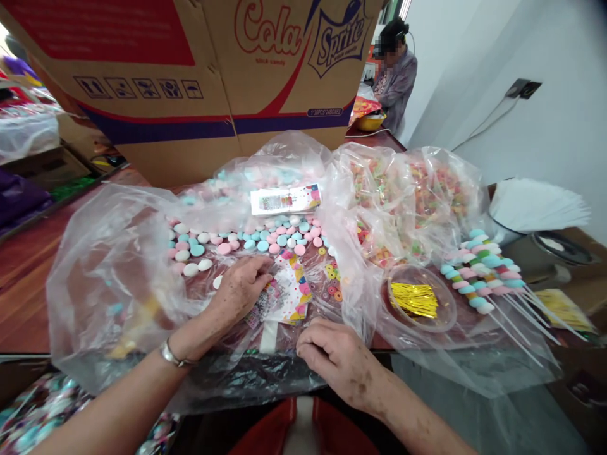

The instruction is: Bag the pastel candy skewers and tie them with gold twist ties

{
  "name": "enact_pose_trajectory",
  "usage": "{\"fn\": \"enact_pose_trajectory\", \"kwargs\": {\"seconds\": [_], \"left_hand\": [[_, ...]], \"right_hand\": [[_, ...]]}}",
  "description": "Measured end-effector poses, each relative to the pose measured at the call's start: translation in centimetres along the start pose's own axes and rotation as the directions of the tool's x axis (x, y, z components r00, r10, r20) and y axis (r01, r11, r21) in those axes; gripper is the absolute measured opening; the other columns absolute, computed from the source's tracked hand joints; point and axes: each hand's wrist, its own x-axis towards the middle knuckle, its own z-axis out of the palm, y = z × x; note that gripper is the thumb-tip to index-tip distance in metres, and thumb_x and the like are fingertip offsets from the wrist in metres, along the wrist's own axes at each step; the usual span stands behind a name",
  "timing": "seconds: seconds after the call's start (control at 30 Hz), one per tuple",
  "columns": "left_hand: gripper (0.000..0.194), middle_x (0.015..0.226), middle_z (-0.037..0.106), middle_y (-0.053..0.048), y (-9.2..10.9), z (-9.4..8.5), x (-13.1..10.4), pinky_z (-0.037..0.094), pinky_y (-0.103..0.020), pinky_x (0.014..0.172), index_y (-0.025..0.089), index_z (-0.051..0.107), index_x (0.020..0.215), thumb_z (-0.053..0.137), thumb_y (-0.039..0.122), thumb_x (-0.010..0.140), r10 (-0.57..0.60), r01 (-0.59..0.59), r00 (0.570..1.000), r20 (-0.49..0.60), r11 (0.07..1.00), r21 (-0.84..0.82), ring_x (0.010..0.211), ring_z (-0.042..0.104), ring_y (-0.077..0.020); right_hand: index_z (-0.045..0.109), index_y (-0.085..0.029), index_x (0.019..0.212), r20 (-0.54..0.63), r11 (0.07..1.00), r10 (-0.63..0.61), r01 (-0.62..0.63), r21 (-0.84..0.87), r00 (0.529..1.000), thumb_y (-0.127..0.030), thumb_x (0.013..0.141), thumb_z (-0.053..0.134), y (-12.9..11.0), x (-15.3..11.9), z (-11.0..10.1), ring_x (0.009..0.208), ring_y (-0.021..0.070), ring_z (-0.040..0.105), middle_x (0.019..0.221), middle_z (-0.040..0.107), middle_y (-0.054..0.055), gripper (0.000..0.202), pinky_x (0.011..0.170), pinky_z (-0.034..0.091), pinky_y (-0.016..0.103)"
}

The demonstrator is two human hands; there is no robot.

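Note:
My left hand (243, 285) lies at the left edge of several flat printed plastic bags (293, 287) with colourful dots, its fingers bent and closed on that edge. Nearer the table's front edge, my right hand (334, 355) is curled, fingers pressed together; whatever may be inside is hidden. Pink, blue and white round candies (258, 240) spread over clear plastic sheeting behind my left hand. A few small ring-shaped candies (333, 281) lie right of the printed bags. On the candy bag sits a banded stack of printed labels (286, 200).
Gold twist ties (413, 299) fill a round clear tub (446, 316) at right. Beyond it lie candy skewers (488, 272) on white sticks. Bags of gummy candies (379, 180) and a large cardboard box (180, 126) stand behind. Another person (398, 82) works in the back.

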Motion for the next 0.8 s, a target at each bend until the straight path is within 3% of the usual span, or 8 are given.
{"fn": "enact_pose_trajectory", "kwargs": {"seconds": [0.1,0.17,0.27,0.33,0.4,0.5,0.6,0.8], "left_hand": [[0.013,0.093,0.068,-0.007,0.2,-0.2,0.0,0.047,-0.036,0.083,0.020,0.062,0.090,0.051,0.020,0.083,0.070,-0.069,0.994,-0.081,0.997,0.016,0.089,0.061,-0.0233],[0.013,0.090,0.067,-0.007,0.6,-0.5,-0.1,0.047,-0.036,0.083,0.021,0.062,0.089,0.050,0.020,0.085,0.142,-0.138,0.979,-0.144,0.990,0.038,0.088,0.060,-0.0232],[0.015,0.087,0.067,-0.006,2.1,-1.5,-0.3,0.046,-0.036,0.083,0.021,0.063,0.087,0.048,0.023,0.090,0.283,-0.281,0.948,-0.145,0.959,0.034,0.085,0.059,-0.0220],[0.018,0.084,0.066,-0.004,3.6,-2.2,-0.4,0.045,-0.035,0.082,0.021,0.062,0.083,0.048,0.026,0.092,0.340,-0.342,0.937,-0.080,0.940,-0.008,0.084,0.057,-0.0210],[0.021,0.080,0.064,-0.003,5.1,-2.7,-0.4,0.044,-0.032,0.078,0.021,0.061,0.079,0.047,0.029,0.093,0.335,-0.333,0.942,0.009,0.939,-0.087,0.081,0.056,-0.0196],[0.020,0.075,0.061,0.000,6.4,-2.8,-0.4,0.043,-0.028,0.070,0.021,0.059,0.077,0.048,0.029,0.091,0.247,-0.212,0.958,0.146,0.953,-0.218,0.073,0.055,-0.0165],[0.020,0.067,0.056,0.003,6.5,-2.3,-0.3,0.039,-0.024,0.061,0.020,0.057,0.073,0.051,0.031,0.088,0.183,-0.121,0.960,0.214,0.954,-0.273,0.063,0.050,-0.0138],[0.035,0.058,0.044,0.005,6.4,-1.0,0.0,0.035,-0.021,0.054,0.020,0.046,0.060,0.044,0.038,0.091,0.214,-0.128,0.942,0.260,0.942,-0.310,0.055,0.042,-0.0111]], "right_hand": [[0.063,-0.019,0.084,-0.056,0.999,-0.009,0.006,-0.038,0.998,-0.014,0.093,0.051,0.1,0.2,-0.3,0.075,0.0115,0.058,0.081,0.061,-0.001,0.016,0.071,0.045,0.022],[0.063,-0.019,0.094,-0.201,0.994,-0.023,0.002,-0.106,0.979,-0.015,0.092,0.051,0.2,0.7,-0.8,0.080,0.0139,0.059,0.087,0.062,0.002,0.013,0.074,0.047,0.025],[0.056,-0.017,0.121,-0.454,0.955,-0.129,-0.014,-0.297,0.881,-0.020,0.090,0.054,0.4,2.2,-2.1,0.105,0.0229,0.056,0.113,0.062,0.011,0.031,0.092,0.046,0.038],[0.052,-0.015,0.129,-0.474,0.909,-0.220,0.002,-0.417,0.853,-0.021,0.090,0.055,0.4,3.4,-3.0,0.115,0.0271,0.051,0.124,0.059,0.015,0.040,0.099,0.041,0.044],[0.061,-0.017,0.117,-0.400,0.888,-0.274,0.071,-0.454,0.875,-0.019,0.092,0.052,0.4,4.3,-3.8,0.105,0.0247,0.055,0.113,0.065,0.011,0.026,0.094,0.043,0.041],[0.064,-0.019,0.091,-0.373,0.916,-0.281,0.131,-0.379,0.884,-0.017,0.095,0.046,0.6,4.8,-4.3,0.085,0.0187,0.057,0.087,0.067,0.005,0.019,0.081,0.046,0.032],[0.060,-0.019,0.082,-0.438,0.945,-0.219,0.078,-0.317,0.872,-0.021,0.095,0.047,1.0,4.4,-4.4,0.078,0.0161,0.056,0.078,0.061,0.002,0.018,0.073,0.044,0.028],[0.040,-0.022,0.063,-0.518,0.938,-0.188,-0.004,-0.347,0.835,-0.029,0.098,0.042,1.7,3.2,-4.9,0.061,0.0129,0.044,0.062,0.046,-0.003,0.035,0.059,0.035,0.026]]}}
